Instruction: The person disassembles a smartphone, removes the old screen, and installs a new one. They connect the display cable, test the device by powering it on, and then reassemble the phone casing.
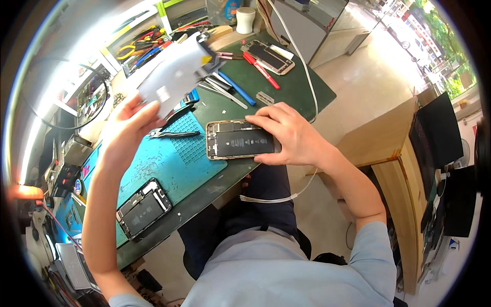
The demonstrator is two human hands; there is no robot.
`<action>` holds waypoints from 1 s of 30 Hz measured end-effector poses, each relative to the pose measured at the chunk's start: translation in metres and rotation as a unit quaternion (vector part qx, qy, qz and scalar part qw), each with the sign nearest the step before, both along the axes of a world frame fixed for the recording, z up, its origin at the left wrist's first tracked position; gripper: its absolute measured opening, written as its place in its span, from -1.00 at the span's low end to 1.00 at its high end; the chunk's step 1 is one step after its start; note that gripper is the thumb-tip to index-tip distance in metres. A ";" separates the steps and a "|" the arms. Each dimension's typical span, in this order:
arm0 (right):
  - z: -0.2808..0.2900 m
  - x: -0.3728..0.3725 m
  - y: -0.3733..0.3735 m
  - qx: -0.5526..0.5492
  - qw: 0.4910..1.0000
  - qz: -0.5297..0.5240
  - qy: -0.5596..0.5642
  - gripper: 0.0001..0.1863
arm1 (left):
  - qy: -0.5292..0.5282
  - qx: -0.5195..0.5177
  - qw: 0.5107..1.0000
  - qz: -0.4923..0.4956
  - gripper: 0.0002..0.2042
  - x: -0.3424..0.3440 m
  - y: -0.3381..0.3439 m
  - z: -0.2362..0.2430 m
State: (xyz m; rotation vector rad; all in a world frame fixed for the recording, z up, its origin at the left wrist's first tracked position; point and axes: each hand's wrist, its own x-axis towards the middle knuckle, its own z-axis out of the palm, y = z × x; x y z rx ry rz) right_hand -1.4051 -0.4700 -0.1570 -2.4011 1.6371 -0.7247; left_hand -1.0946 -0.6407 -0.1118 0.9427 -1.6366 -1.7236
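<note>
My left hand (pixel 138 115) is raised at the left, closed on a silver-backed phone screen panel (pixel 174 71) with a dark ribbon cable at its upper end. My right hand (pixel 279 133) grips the right end of an opened phone (pixel 238 140), whose black battery and inner parts face up at the mat's edge. A second opened phone (pixel 143 210) lies at the lower left of the blue silicone mat (pixel 148 166). Black-handled pliers (pixel 176 134) lie between my hands on the mat.
The green worktop (pixel 215 102) holds a razor blade (pixel 265 98), red marker (pixel 261 71), blue rod (pixel 235 87) and another phone (pixel 271 56). Tools crowd the left side. A white cable (pixel 307 77) crosses the right edge. A wooden cabinet (pixel 383 133) with black screens stands right.
</note>
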 end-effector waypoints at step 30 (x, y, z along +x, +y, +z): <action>0.049 0.213 -0.094 0.184 0.946 0.186 -0.192 -0.59 | -0.130 -0.227 0.934 0.244 -0.76 0.178 0.119 -0.025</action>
